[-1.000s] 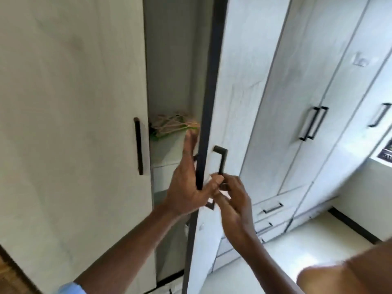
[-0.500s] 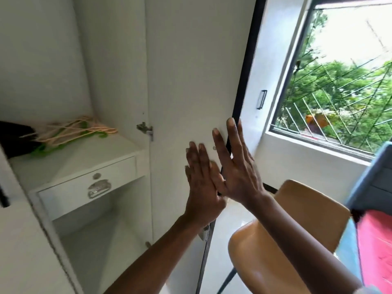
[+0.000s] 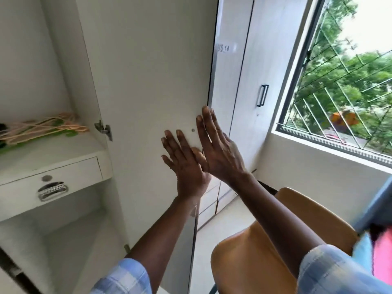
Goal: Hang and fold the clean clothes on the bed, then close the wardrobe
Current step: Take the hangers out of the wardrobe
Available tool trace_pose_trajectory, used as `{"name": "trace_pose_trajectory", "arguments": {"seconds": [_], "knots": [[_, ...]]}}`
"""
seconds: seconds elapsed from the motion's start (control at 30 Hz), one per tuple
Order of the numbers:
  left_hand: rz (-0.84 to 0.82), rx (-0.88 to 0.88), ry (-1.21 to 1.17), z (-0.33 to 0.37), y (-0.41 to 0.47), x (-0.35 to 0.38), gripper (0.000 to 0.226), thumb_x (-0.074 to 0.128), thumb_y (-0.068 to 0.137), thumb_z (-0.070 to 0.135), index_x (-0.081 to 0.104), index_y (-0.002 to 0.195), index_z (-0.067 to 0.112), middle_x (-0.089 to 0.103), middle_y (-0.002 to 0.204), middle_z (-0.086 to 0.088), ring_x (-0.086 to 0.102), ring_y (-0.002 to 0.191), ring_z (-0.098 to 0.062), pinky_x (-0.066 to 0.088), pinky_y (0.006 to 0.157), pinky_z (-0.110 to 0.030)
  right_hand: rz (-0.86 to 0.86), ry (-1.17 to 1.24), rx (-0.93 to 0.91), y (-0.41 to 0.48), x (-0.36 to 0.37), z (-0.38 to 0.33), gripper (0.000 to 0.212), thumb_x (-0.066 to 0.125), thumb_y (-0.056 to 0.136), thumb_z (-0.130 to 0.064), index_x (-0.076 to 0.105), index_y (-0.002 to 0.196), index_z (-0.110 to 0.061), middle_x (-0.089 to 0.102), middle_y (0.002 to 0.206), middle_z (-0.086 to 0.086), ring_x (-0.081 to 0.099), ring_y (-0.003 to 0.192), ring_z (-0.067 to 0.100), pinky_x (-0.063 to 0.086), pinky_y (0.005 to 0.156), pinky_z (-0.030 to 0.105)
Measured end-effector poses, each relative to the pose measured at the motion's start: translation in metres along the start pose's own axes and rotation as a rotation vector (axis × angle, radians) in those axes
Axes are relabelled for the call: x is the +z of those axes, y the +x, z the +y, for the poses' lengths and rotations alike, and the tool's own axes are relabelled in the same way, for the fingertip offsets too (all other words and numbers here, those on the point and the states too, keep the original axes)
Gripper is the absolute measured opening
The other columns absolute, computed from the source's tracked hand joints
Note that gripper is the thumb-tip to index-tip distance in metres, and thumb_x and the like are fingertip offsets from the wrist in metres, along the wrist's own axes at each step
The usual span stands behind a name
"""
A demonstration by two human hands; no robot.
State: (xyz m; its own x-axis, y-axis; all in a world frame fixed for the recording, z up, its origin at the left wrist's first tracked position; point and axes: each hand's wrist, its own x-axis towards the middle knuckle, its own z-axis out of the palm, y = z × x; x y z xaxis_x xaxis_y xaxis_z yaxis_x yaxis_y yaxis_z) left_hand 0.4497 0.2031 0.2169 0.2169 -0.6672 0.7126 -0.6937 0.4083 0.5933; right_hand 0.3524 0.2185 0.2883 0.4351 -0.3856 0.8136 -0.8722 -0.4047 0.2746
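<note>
Left hand (image 3: pixel 187 166) and right hand (image 3: pixel 220 151), fingers straight and holding nothing, press flat on the wardrobe door (image 3: pixel 148 71); best pushed evenly, near the free edge beside the right hand.

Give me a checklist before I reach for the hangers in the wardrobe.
1. Open wardrobe door: ok, its inner face shows.
2. Free left hand: ok, fingers straight, holds nothing.
3. Free right hand: ok, likewise flat, holds nothing.
4. Reachable hangers: ok, heaped on the shelf inside.
5. Shut drawer: ok, it sits closed below the shelf.
6. Door swing clear of chair: cannot tell, it stands close by the door's edge.
</note>
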Motion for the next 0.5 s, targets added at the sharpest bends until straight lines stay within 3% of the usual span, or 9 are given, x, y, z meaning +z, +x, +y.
{"name": "trace_pose_trajectory", "arguments": {"seconds": [0.1, 0.2, 0.33, 0.4, 0.5], "knots": [[-0.049, 0.110, 0.010, -0.014, -0.006, -0.020, 0.106, 0.071, 0.095, 0.028, -0.006, 0.165, 0.009, -0.011, 0.172, -0.018, -0.009, 0.160, -0.035, 0.022, 0.122, -0.068, 0.042, 0.081, 0.057, -0.001, 0.001, -0.015, 0.075, 0.062, 0.101, -0.026, 0.023, 0.157, 0.004, 0.014, 0.166, 0.026, 0.015, 0.156, 0.042, 0.029, 0.123, 0.054], [-0.106, 0.241, -0.063, -0.038, -0.011, -0.065, 0.093, 0.066, 0.095, 0.042, 0.015, 0.165, 0.008, -0.001, 0.174, -0.013, -0.002, 0.161, -0.033, 0.019, 0.124, -0.065, 0.172, 0.137, 0.151, -0.001, -0.002, -0.046, 0.077, 0.068, 0.092, -0.024, 0.033, 0.157, -0.001, 0.022, 0.166, 0.025, 0.014, 0.156, 0.043, 0.024, 0.121, 0.062], [0.052, 0.232, -0.003, -0.082, -0.021, -0.150, 0.075, 0.055, 0.097, 0.046, 0.037, 0.156, 0.005, 0.013, 0.173, -0.014, 0.007, 0.160, -0.036, 0.020, 0.124, -0.063, 0.350, 0.366, 0.097, 0.008, 0.008, -0.117, 0.072, 0.066, 0.089, -0.022, 0.037, 0.152, -0.005, 0.039, 0.158, 0.023, 0.028, 0.152, 0.044, 0.029, 0.116, 0.066], [0.122, 0.178, 0.126, -0.116, -0.019, -0.197, 0.070, 0.058, 0.098, 0.044, 0.040, 0.154, 0.007, 0.015, 0.172, -0.012, 0.009, 0.160, -0.034, 0.025, 0.122, -0.064, 0.307, 0.583, 0.059, 0.023, 0.021, -0.162, 0.067, 0.061, 0.091, -0.026, 0.039, 0.151, -0.006, 0.041, 0.157, 0.022, 0.032, 0.150, 0.041, 0.029, 0.119, 0.061], [0.203, 0.125, 0.345, -0.171, -0.004, -0.270, 0.067, 0.065, 0.096, 0.038, 0.043, 0.153, 0.009, 0.016, 0.172, -0.011, 0.012, 0.160, -0.033, 0.027, 0.121, -0.063, 0.067, 0.987, 0.084, 0.050, 0.047, -0.229, 0.067, 0.061, 0.094, -0.027, 0.038, 0.155, -0.012, 0.037, 0.160, 0.010, 0.033, 0.151, 0.025, 0.033, 0.120, 0.046]]}}
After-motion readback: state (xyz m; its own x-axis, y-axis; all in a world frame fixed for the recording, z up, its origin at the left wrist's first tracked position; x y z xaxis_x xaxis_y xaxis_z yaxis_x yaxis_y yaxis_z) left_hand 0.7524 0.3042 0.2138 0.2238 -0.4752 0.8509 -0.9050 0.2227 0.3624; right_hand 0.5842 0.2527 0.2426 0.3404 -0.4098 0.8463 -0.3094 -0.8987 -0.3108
